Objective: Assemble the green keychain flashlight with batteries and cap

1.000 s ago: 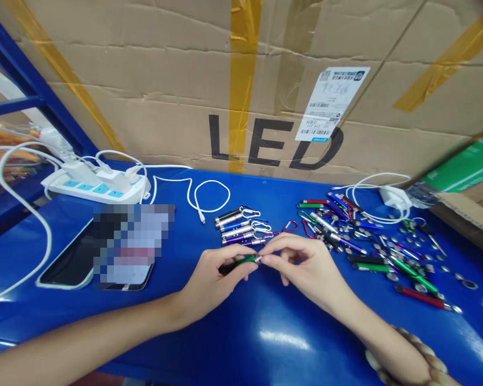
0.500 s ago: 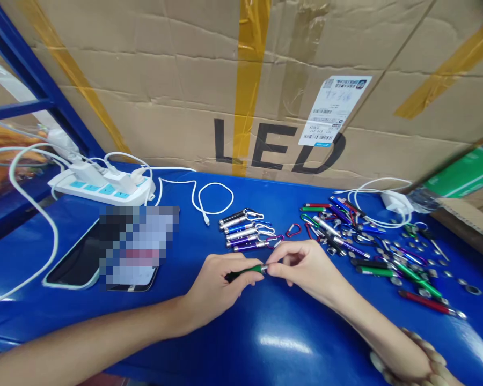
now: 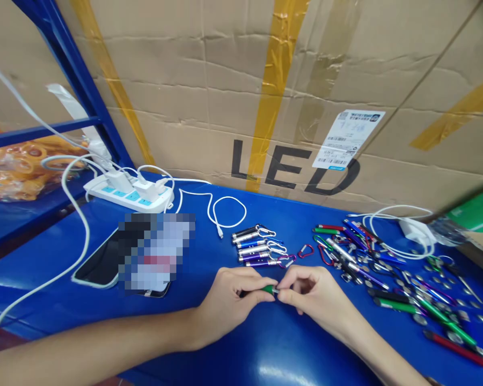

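Observation:
My left hand (image 3: 231, 303) is closed around a green mini flashlight (image 3: 268, 289), most of its barrel hidden by the fingers. At the flashlight's silvery end, the thumb and forefinger of my right hand (image 3: 312, 292) pinch together; whether a separate small part sits between them I cannot make out. Just beyond my hands lies a row of mini flashlights (image 3: 253, 247) in black, blue, silver and purple, with carabiner clips attached. A loose red carabiner (image 3: 306, 251) rests to the right of that row.
On the right spreads a pile of pens, flashlight bodies, clips and button cells (image 3: 386, 268). A white charger with cable (image 3: 416, 230) lies behind it. Phones (image 3: 99, 260) and a white power strip (image 3: 129, 195) occupy the left. A large cardboard box (image 3: 209, 96) stands at the back.
The view has shifted, so everything sits lower and further right in the picture. Both hands keep their hold on the green flashlight, with little change in finger position.

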`<state>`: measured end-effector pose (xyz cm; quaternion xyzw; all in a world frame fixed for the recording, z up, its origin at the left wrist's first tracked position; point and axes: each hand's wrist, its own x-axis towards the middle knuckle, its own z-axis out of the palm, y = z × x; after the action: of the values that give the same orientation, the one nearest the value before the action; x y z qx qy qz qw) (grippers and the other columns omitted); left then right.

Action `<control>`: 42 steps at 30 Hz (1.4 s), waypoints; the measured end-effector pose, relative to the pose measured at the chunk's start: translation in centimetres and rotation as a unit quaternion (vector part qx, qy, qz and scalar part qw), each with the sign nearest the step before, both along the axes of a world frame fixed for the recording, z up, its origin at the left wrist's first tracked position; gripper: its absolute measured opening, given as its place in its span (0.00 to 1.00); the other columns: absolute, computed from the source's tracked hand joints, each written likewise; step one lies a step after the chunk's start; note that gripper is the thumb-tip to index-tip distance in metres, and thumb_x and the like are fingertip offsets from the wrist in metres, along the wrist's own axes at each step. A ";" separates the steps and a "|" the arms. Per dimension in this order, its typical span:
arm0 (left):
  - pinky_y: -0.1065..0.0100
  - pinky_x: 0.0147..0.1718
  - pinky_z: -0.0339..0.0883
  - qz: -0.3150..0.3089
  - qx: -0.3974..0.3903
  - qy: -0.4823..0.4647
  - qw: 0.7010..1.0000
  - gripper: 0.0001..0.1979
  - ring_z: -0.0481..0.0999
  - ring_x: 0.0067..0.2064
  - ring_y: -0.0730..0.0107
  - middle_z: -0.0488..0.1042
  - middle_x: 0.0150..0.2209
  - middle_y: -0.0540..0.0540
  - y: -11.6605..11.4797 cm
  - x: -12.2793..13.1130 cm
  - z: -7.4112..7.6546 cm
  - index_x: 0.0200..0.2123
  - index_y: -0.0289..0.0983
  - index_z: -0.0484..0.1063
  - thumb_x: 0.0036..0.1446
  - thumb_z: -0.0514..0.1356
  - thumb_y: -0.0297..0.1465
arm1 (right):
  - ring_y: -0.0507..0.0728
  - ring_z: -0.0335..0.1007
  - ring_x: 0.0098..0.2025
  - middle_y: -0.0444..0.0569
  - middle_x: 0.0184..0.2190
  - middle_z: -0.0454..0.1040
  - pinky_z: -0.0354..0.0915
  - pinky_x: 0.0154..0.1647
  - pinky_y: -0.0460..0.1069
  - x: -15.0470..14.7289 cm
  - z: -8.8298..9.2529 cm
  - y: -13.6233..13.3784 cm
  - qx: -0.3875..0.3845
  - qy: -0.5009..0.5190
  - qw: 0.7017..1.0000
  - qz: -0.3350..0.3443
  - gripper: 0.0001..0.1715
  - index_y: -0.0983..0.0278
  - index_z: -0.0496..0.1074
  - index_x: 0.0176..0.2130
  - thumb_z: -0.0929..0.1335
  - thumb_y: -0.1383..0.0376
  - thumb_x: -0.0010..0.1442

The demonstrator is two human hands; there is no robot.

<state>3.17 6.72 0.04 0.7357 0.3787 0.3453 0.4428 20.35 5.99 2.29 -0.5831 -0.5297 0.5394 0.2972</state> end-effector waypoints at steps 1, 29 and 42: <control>0.78 0.30 0.62 0.001 -0.003 -0.001 1.000 0.08 0.71 0.28 0.78 0.76 0.28 0.51 0.0 0.0 0.1 0.37 0.43 0.77 0.53 0.61 0.28 | 0.44 0.54 0.14 0.39 0.10 0.61 0.51 0.16 0.40 0.0 -0.1 0.0 0.001 0.002 1.000 0.005 0.11 0.69 0.71 0.20 0.74 0.65 0.36; 0.78 0.33 0.61 0.070 -0.137 -0.092 0.984 0.07 0.69 0.30 0.78 0.71 0.28 0.52 0.5 0.2 0.2 0.36 0.37 0.70 0.55 0.55 0.30 | 0.46 0.62 0.17 0.44 0.24 0.69 0.58 0.17 0.41 0.0 -2.1 0.1 0.103 -0.048 0.991 0.067 0.15 0.68 0.70 0.34 0.69 0.59 0.49; 0.79 0.25 0.54 0.044 -0.167 -0.111 0.979 0.07 0.61 0.22 0.84 0.66 0.23 0.54 0.9 0.4 0.1 0.38 0.37 0.67 0.57 0.54 0.32 | 0.45 0.63 0.19 0.44 0.25 0.72 0.58 0.20 0.41 0.9 -2.5 0.0 0.192 -0.119 0.966 0.127 0.12 0.65 0.74 0.33 0.68 0.59 0.54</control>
<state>3.61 7.57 0.12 0.5913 0.4114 0.3756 0.5831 21.29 6.01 -0.17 -0.5034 -0.7245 0.3876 0.2673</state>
